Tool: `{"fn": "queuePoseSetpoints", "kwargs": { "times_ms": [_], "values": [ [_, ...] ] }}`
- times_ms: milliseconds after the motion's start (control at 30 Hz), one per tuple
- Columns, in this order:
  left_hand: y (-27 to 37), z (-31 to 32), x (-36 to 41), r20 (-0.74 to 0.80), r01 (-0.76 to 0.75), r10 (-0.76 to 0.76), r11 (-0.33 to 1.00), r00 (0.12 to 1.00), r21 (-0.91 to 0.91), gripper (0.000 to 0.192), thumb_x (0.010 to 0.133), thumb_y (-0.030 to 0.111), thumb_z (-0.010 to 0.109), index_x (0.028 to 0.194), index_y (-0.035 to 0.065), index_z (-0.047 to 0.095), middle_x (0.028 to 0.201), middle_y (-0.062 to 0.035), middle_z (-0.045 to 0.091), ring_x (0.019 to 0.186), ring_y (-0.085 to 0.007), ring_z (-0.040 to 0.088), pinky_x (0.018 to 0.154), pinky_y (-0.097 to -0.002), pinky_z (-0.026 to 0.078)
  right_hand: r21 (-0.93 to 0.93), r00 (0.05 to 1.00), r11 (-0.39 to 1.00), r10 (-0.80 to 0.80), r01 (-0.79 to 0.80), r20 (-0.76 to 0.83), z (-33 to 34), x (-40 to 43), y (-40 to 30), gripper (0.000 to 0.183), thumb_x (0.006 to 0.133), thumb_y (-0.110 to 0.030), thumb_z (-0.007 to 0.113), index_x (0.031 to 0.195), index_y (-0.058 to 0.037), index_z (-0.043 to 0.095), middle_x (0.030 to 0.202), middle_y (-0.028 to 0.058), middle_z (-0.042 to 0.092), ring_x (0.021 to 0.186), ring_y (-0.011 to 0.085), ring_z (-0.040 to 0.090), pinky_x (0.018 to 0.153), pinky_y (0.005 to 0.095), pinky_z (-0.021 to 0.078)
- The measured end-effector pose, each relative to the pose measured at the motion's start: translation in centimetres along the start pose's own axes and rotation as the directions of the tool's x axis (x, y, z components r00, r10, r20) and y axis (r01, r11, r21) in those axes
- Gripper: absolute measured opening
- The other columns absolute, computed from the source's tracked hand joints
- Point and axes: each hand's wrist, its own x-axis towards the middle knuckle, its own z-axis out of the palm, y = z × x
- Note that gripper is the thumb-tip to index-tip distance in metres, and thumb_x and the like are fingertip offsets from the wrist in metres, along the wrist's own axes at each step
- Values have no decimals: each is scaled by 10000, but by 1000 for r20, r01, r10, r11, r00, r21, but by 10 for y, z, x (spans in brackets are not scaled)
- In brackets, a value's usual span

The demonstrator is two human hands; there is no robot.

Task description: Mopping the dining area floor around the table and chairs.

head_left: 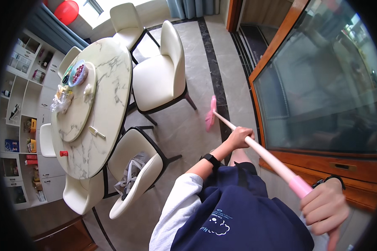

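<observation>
A broom with a pale pink handle (267,157) runs slantwise from lower right toward the middle of the view. Partway down the shaft, my left hand (240,138) is closed around it, a black watch on that wrist. My right hand (325,205) grips the brighter pink sleeve (300,185) at the handle's upper end and wears a dark band. The pink broom head (211,114) is low at the grey tiled floor (193,94), beside a dark tile strip (213,69); whether its bristles touch the floor I cannot tell.
Cream chairs (159,78) surround a round marble table (110,91). One chair (122,157) holds a plastic bag (135,169). On the table are a bowl of reddish food (78,73), bags and a knife (96,131). At right stands a wood-framed glass door (314,103).
</observation>
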Motion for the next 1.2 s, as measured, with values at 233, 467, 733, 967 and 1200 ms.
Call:
{"fn": "queuePoseSetpoints", "kwargs": {
  "times_ms": [233, 467, 733, 967, 1200],
  "values": [
    [59, 0, 58, 370, -10, -21, 997, 929, 82, 139, 578, 152, 578, 528, 32, 528, 522, -149, 527, 527, -328, 543, 511, -401, 433, -97, 976, 987, 109, -129, -189, -21, -32, -68, 234, 841, -230, 464, 675, -86, 542, 551, 24, 555, 422, 99, 529, 421, 216, 445],
    [42, 21, 53, 657, 0, 62, 996, 751, -93, 161, 607, 170, 573, 534, 30, 543, 520, -158, 523, 521, -344, 530, 490, -411, 413, -279, 541, 938, -128, -206, -831, 25, -31, -44, 246, 794, -155, 427, 556, -105, 392, 486, 9, 505, 332, 90, 467, 385, 188, 449],
    [-11, 46, 85, 648, -16, 43, 999, 761, -48, 156, 596, 188, 579, 555, 37, 563, 538, -168, 533, 549, -349, 540, 508, -411, 431, -472, 308, 878, -428, -81, -850, 18, -49, 7, 405, 874, -370, 335, 564, -110, 355, 394, -37, 375, 287, 67, 365, 296, 162, 296],
    [-139, 9, 138, 662, 97, -319, 932, 678, 350, 133, 634, 184, 561, 641, 57, 600, 655, -172, 592, 682, -350, 581, 632, -420, 473, -264, 141, 953, -244, -150, -960, -22, -103, 121, 428, 891, -398, 270, 615, -91, 386, 385, 15, 377, 293, 122, 321, 334, 251, 303],
    [-206, -39, 213, 328, 73, -163, 960, 931, 270, 171, 712, 160, 601, 628, 26, 538, 627, -139, 541, 692, -325, 535, 629, -398, 430, -174, 23, 983, -173, -65, -985, -113, -103, 193, 291, 847, -176, 299, 590, -51, 356, 425, 77, 397, 337, 154, 339, 394, 293, 328]
  ]
}}
